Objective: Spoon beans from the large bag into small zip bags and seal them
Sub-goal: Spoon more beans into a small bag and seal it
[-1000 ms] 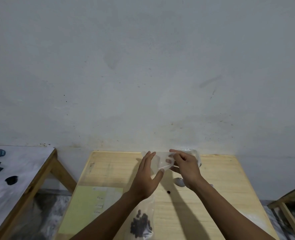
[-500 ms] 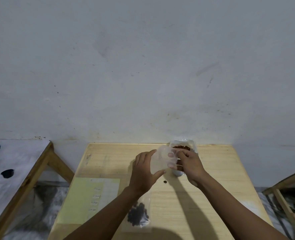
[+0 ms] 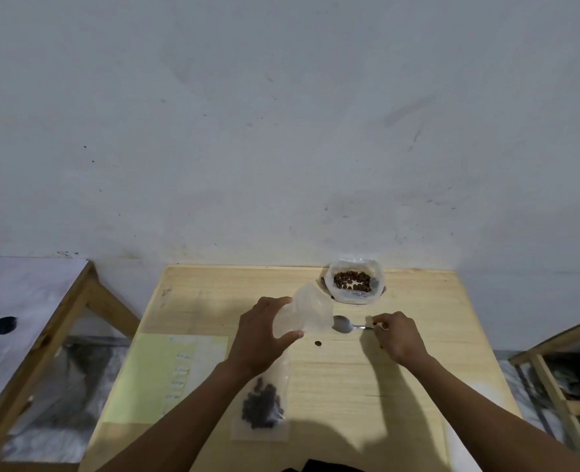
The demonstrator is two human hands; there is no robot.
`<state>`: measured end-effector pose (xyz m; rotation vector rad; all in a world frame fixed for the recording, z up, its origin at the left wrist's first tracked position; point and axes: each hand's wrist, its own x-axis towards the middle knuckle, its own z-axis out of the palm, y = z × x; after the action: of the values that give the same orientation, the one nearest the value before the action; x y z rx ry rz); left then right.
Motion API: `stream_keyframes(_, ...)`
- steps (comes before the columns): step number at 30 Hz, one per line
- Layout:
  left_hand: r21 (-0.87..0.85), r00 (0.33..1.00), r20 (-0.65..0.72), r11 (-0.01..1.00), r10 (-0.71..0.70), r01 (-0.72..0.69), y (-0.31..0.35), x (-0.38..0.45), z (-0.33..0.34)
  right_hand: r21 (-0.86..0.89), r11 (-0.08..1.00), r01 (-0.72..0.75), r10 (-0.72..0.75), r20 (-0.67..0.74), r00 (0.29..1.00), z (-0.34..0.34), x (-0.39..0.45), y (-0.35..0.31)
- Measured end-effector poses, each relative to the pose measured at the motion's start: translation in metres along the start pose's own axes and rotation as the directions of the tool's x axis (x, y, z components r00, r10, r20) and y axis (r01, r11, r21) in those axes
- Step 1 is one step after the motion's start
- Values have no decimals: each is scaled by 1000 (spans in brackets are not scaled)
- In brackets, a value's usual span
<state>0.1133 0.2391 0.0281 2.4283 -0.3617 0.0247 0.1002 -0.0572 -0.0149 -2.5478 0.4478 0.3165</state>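
The large bag [image 3: 353, 284] stands open at the far side of the wooden table [image 3: 417, 335], brown beans showing inside. My left hand [image 3: 261, 335] holds an empty small zip bag [image 3: 307, 313] up above the table's middle. My right hand [image 3: 395, 335] pinches the handle of a metal spoon [image 3: 344, 324] that lies on the table just right of that bag, its bowl empty. A filled small zip bag [image 3: 263, 403] of dark beans lies flat near the front edge, partly under my left forearm. One loose bean [image 3: 318, 343] sits between my hands.
A pale yellow sheet [image 3: 166, 376] with small labels covers the table's left part. A white-topped side table [image 3: 26, 321] with dark objects stands to the left. A wooden frame [image 3: 560, 369] stands at the right. The wall rises right behind the table.
My right hand has let go of the small zip bag and moved right and down onto the spoon's handle. My left hand still holds the bag. The view has tilted, which uncovers the large bag.
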Motion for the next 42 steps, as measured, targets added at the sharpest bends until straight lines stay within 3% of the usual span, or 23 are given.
stream_keyframes(5,19,998,23,998,-56,56,-2,-4,-5,-355,928,113,-130,-24,991,17,-1,-7)
stream_keyframes(14,2,992,88,996,-90,90,-14,3,-8,-485,870,86,-108,-17,994,24,6,-15)
stream_keyframes(19,-2,984,148,995,-95,96,-16,13,1,-490,838,238,-222,92,971,4,5,-27)
stream_keyframes(22,-7,982,169,996,-81,84,-15,20,4,-364,899,244,-244,47,969,-24,9,-36)
stream_keyframes(25,-1,979,195,998,-65,66,-15,27,7,-113,974,194,-195,3,981,-59,21,-39)
stream_keyframes(29,-26,977,208,998,-46,53,-13,36,11,-85,987,140,-140,3,990,-102,34,-45)
stream_keyframes(31,-33,976,213,998,-37,45,-12,40,13,51,995,90,-88,-46,995,-113,40,-49)
stream_keyframes(35,-41,977,212,998,-35,44,-14,43,16,583,810,-64,101,-31,994,-119,53,-56)
stream_keyframes(40,-29,978,203,998,-50,57,-17,44,12,674,737,59,167,-265,950,-102,57,-68)
stream_keyframes(42,-27,978,201,998,-48,55,-18,44,11,724,680,111,159,-294,942,-94,59,-67)
